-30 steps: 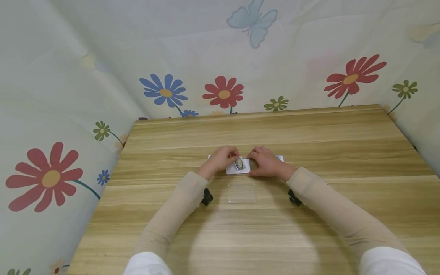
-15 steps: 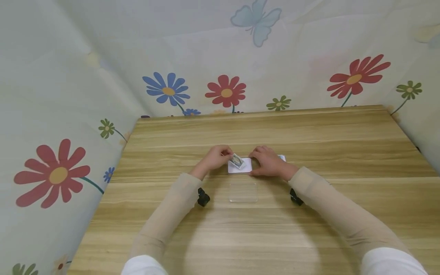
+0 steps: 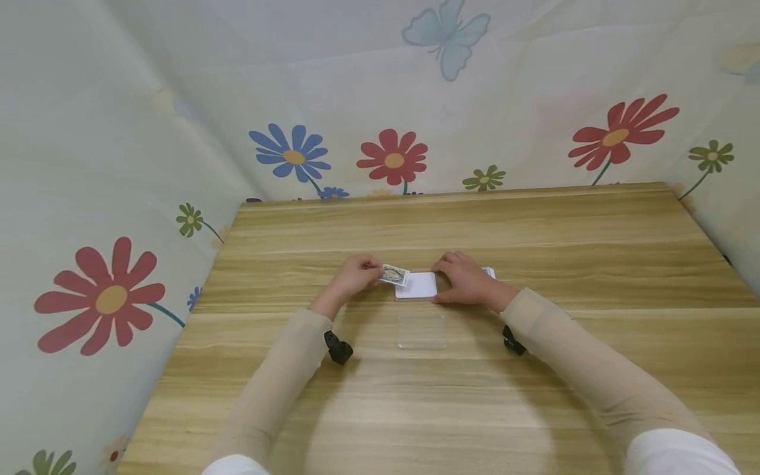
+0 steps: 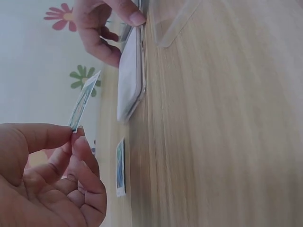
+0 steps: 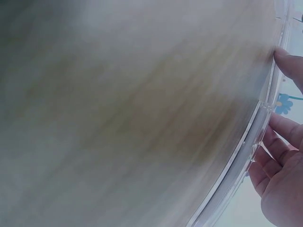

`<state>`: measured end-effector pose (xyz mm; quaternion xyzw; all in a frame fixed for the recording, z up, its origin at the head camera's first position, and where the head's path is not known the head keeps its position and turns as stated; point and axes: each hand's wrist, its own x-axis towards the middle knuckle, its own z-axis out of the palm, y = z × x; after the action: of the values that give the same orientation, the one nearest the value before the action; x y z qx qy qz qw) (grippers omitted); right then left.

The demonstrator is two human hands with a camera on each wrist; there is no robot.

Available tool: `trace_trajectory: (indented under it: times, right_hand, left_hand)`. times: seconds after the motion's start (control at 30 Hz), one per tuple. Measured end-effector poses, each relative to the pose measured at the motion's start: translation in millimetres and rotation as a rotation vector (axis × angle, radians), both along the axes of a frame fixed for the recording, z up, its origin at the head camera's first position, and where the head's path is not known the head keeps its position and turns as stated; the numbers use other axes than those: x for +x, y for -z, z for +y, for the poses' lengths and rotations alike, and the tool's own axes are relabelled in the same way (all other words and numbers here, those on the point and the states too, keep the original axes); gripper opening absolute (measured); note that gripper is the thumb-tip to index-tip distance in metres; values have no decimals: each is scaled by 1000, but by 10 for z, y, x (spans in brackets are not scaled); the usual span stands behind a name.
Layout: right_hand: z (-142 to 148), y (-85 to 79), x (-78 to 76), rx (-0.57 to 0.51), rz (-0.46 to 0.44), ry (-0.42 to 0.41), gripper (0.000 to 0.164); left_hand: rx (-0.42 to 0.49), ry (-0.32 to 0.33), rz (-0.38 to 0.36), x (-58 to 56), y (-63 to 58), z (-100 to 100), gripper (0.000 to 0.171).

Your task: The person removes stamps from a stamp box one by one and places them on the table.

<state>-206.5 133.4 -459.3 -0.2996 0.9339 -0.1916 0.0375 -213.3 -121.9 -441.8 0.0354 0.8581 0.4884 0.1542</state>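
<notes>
The person's left hand pinches a small, printed blue-green and white paper card between thumb and finger, raised beside the left end of a flat, white-topped rectangular case with clear plastic edges. The right hand grips that case's right end. On the wooden worktop, 1 clear rectangular plastic lid lies nearer the person.

We see a smooth wood-grain worktop, a clear, glossy plastic case, a transparent plastic shell, a papery printed piece, matt cloth sleeves and a creased, matt wall covering
</notes>
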Motion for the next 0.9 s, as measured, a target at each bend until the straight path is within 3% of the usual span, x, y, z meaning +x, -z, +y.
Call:
trace_trajectory:
  times: [0.4,0.67,0.9]
  right_hand:
    - [-17,-23,4,-8,-7,-4,61]
    - [-8,15,-6,-2,5,3,61]
    - [-16,-1,3,-3,-6,5,61]
  left_hand:
    - [5,-97,-103,65,23,-243,13]
    - [64,-185,-184,105,30,-268,15]
    - [33,-214,-201,111,63,-294,12]
